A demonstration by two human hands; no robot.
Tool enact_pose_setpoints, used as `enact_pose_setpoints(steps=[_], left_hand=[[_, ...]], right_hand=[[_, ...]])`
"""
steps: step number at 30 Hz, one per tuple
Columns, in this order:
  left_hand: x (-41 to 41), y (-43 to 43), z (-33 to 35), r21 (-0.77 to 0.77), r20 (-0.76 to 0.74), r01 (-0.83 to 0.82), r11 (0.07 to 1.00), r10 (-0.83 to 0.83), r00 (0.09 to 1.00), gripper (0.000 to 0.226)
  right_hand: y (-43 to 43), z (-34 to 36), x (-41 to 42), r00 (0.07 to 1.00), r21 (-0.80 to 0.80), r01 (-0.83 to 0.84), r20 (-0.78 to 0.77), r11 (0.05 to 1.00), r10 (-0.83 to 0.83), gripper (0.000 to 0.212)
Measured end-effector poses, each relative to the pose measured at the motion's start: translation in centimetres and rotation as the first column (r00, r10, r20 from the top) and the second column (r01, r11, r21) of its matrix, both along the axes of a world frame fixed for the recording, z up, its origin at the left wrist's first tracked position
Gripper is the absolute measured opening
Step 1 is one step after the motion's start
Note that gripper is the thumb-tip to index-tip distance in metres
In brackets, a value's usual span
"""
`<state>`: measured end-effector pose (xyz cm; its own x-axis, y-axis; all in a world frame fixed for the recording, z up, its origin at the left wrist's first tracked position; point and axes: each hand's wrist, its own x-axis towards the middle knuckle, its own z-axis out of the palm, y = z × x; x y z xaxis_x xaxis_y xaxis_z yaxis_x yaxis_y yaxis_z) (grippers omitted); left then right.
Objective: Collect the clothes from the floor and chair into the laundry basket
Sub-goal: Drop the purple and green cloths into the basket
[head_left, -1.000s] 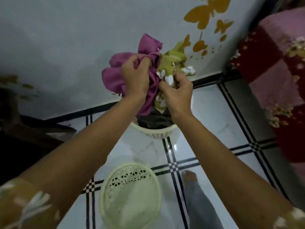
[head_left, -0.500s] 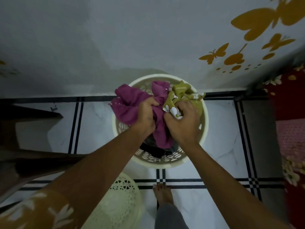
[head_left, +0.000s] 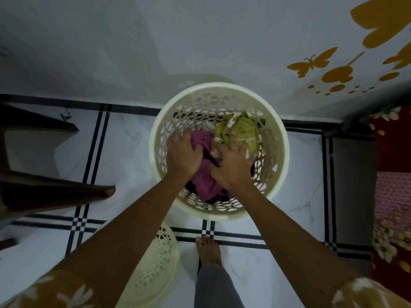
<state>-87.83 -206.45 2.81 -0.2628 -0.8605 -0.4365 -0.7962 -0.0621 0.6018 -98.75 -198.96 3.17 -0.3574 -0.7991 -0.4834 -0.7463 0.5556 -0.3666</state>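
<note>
Here both hands press down inside the laundry basket (head_left: 280,174): left hand (head_left: 183,155) flat, fingers spread, on the purple garment (head_left: 205,181); right hand (head_left: 233,166) likewise against the green floral garment (head_left: 240,132).

A home, prob. a bedroom. Perforated cream laundry basket (head_left: 282,165) stands at centre on white tiled floor (head_left: 129,156) w/ black grid lines, against a pale wall (head_left: 133,41) w/ yellow butterfly decals (head_left: 311,63) at 1–2 o'clock. Red floral blanket (head_left: 391,196) at 3 o'clock. Dark wooden furniture legs (head_left: 55,192) at 9. Bare foot (head_left: 208,252) at 6 on the tiles.
</note>
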Motion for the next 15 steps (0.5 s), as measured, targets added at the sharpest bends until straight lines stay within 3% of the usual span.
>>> enact_pose_setpoints(steps=[3, 5, 8, 11, 15], left_hand=[[3.5, -0.5, 1.7, -0.244, 0.053, 0.164, 0.956, -0.156, 0.986, 0.053], [5.8, -0.3, 3.5, -0.364, 0.119, 0.208, 0.908, -0.177, 0.977, 0.045], [11.7, 0.3, 6.0, -0.479, 0.112, 0.125, 0.869, -0.08, 0.99, 0.043], [21.0, 2.6, 7.5, -0.57, 0.218, 0.071, 0.819, 0.067, 0.974, 0.041], [34.0, 7.4, 8.7, -0.573, 0.259, -0.043, 0.818, 0.231, 0.938, 0.04]], right_hand=[[-0.8, 2.2, 2.2, 0.995, -0.163, 0.019, -0.093, 0.986, -0.034, 0.061], [-1.5, 4.1, 4.1, 0.993, -0.261, -0.036, -0.117, 0.965, 0.006, 0.054], [-2.7, 6.9, 9.7, 0.977, -0.372, -0.204, -0.142, 0.906, 0.161, 0.047], [-2.9, 9.2, 18.8, 0.92, -0.422, -0.392, -0.175, 0.818, 0.35, 0.048], [-0.5, 10.0, 31.0, 0.84, -0.423, -0.53, -0.142, 0.735, 0.524, 0.049]])
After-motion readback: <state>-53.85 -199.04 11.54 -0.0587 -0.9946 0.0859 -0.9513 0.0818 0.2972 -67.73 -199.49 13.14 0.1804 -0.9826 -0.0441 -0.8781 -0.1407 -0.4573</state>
